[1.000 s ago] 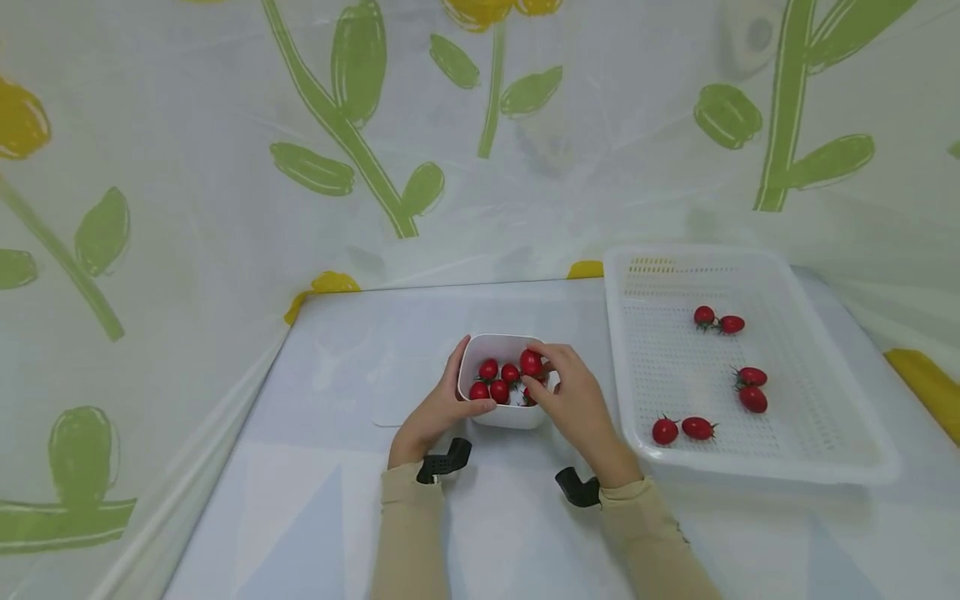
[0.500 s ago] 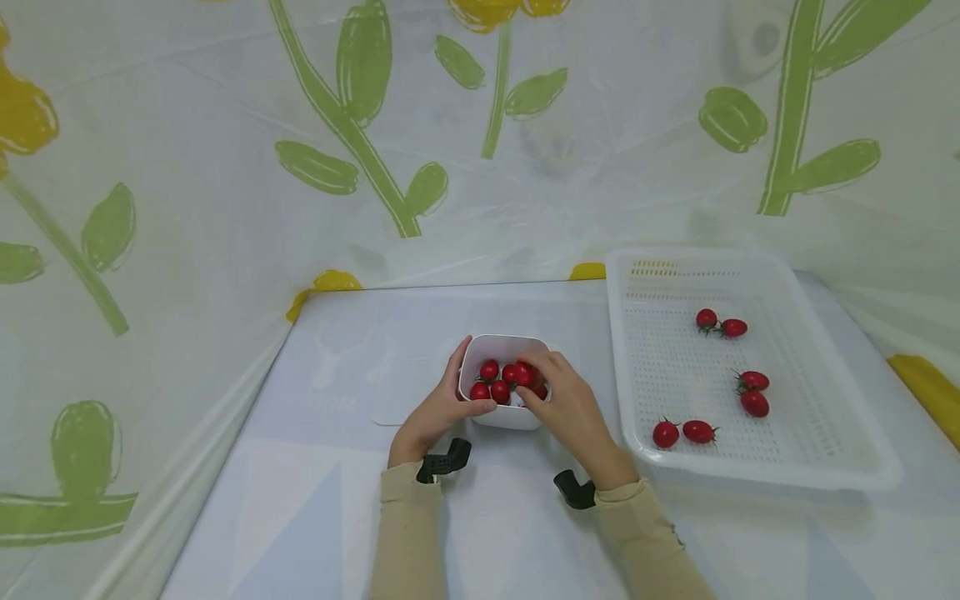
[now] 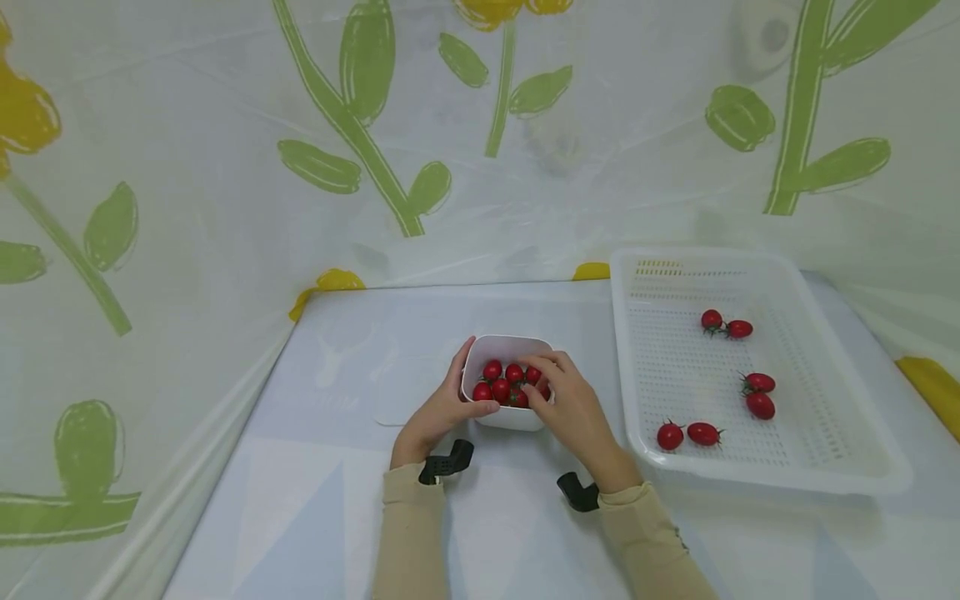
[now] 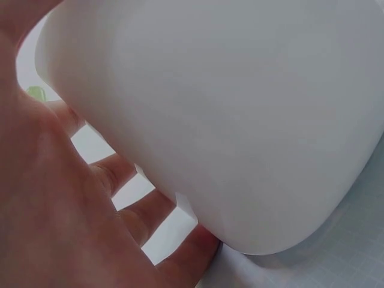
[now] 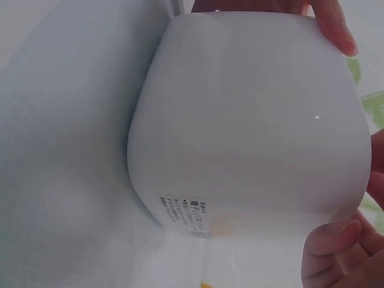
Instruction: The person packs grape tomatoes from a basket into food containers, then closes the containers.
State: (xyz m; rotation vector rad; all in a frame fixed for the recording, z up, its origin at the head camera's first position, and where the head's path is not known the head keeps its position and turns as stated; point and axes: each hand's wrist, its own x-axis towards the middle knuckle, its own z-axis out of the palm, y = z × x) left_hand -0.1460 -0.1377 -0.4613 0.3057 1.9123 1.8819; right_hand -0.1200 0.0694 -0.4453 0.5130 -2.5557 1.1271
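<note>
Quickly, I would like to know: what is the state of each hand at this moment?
Left hand: holding the white container by its side.
Right hand: over the tomatoes inside; whether it pinches one cannot be told.

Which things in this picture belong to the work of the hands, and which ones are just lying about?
In the work:
left hand, holding the white tub
right hand, at the cherry tomatoes in the tub
perforated white basket and its six cherry tomatoes, probably

Just around:
floral sheet
pale tablecloth
black wrist attachments
</note>
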